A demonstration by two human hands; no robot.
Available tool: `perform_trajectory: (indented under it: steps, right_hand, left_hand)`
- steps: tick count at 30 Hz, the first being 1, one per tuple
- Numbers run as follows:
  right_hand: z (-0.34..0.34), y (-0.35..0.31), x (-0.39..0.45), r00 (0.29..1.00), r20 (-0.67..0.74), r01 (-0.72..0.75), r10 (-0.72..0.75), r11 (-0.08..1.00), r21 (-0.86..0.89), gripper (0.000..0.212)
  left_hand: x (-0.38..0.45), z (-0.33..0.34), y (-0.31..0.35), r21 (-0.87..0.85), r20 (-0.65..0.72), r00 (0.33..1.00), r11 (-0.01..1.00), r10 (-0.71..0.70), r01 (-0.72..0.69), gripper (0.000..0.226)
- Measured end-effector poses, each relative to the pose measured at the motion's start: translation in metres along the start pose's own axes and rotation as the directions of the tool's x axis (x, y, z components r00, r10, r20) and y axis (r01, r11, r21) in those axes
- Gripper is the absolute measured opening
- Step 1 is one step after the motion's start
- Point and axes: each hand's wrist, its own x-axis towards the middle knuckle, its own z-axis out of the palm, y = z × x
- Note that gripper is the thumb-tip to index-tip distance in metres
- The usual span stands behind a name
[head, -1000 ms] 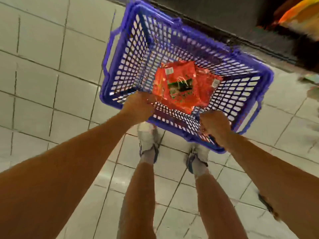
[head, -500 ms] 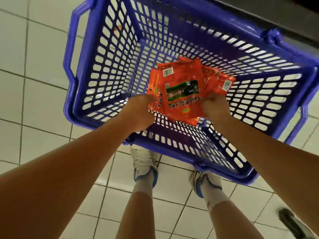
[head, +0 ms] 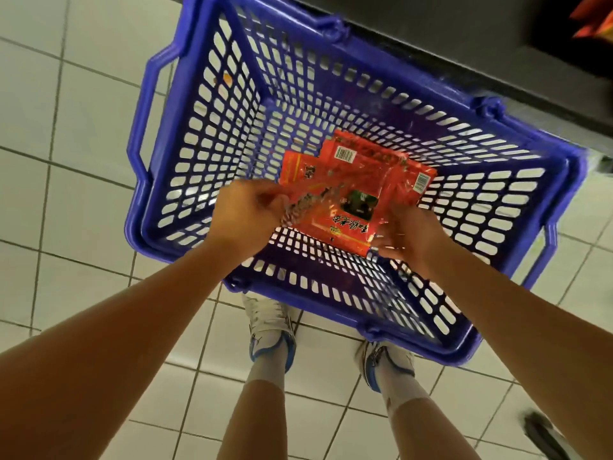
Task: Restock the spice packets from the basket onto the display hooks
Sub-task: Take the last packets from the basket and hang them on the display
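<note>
We have our left hand (head: 243, 215) curled on the left edge of the top spice packet (head: 335, 212), fingers and thumb pinching the crinkled film, while our right hand (head: 409, 235) closes on the packet's right lower corner, its fingers blurred but bent around the edge. Two hands on opposite edges keep the thin, slippery pouch flat and let us peel it away from the ones below instead of dragging the pile along. That pile of red packets (head: 371, 162) lies fanned on the floor of the blue basket (head: 156, 134), barcodes up, roughly in the middle, so we reach down past the rim to get at it. The basket sits on the white tiled floor (head: 66, 104) just ahead of our shoes (head: 270, 327), close against the dark base of the shelving (head: 447, 44), which we judge keeps the stock within easy reach of the display. The hooks themselves are out of view.
</note>
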Motion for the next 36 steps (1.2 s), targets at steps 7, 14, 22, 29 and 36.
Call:
perform_trajectory:
  steps: [7, 14, 22, 29, 36]
  right_hand:
    - [-0.010, 0.047, 0.063, 0.704, 0.409, 0.356, -0.580, -0.210, -0.911, 0.095]
    - [0.007, 0.042, 0.111, 0.639, 0.617, 0.319, -0.459, -0.572, -0.756, 0.108]
    - [-0.027, 0.001, 0.022, 0.504, 0.598, 0.667, -0.623, -0.159, -0.728, 0.042]
    - [-0.067, -0.026, -0.113, 0.784, 0.105, 0.608, -0.611, 0.791, 0.069, 0.028]
    - [-0.099, -0.061, -0.249, 0.717, -0.031, 0.696, -0.696, 0.714, 0.080, 0.008]
  left_hand:
    - [0.035, -0.001, -0.018, -0.333, 0.022, 0.950, 0.894, -0.312, 0.301, 0.023]
    - [0.051, 0.023, -0.037, -0.485, 0.053, 0.942, 0.817, -0.330, 0.313, 0.030]
    - [0.013, -0.023, -0.010, -0.403, -0.090, 0.951, 0.884, -0.295, 0.236, 0.024]
    - [-0.050, -0.062, 0.068, -0.529, -0.082, 0.955, 0.824, -0.286, 0.201, 0.022]
    - [-0.131, -0.098, 0.191, -0.652, -0.069, 0.955, 0.737, -0.289, 0.176, 0.015]
